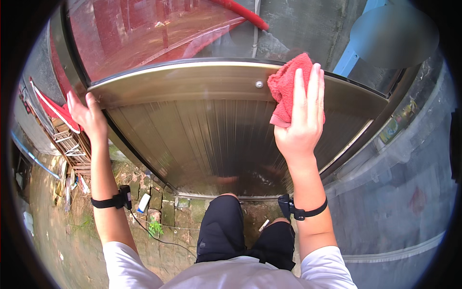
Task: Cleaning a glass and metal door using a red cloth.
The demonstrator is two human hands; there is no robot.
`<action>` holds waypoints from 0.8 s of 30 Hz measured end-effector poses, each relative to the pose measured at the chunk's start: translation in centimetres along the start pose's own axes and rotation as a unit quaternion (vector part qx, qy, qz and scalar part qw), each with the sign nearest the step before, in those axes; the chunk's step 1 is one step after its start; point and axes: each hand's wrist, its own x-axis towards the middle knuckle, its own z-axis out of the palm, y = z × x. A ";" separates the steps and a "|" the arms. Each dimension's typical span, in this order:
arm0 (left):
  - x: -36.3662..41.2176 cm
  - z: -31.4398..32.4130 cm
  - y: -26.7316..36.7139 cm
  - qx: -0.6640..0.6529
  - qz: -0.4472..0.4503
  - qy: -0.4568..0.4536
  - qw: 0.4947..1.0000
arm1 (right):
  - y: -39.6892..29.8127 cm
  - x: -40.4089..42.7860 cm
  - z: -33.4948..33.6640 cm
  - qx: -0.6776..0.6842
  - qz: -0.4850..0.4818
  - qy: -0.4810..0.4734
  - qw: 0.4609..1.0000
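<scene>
A metal-framed door [187,77] with a glass upper pane [173,39] and a ribbed lower panel [223,144] stands before me. My right hand [305,104] presses a red terry cloth [285,85] against the right part of the door's horizontal rail, fingers pointing up and over the cloth. Part of the cloth is hidden under the palm. To the right of a small round lock or screw [258,84], the cloth lies crumpled. At the door's left edge is my left hand [86,113], thumb apart from the fingers, holding nothing; whether it touches the frame is unclear.
A mossy brick ground [169,216] lies below, with a white and blue object [143,203] and a small green plant [155,227]. Wooden slats and scraps [72,144] are piled at left. Grey sheeting [389,209] hangs at right. A thin black cable runs from my left wrist strap.
</scene>
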 end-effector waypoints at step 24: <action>-3.7 2.5 20.0 -0.047 0.172 -0.025 0.984 | -6.6 2.5 2.4 0.025 0.010 -0.041 0.999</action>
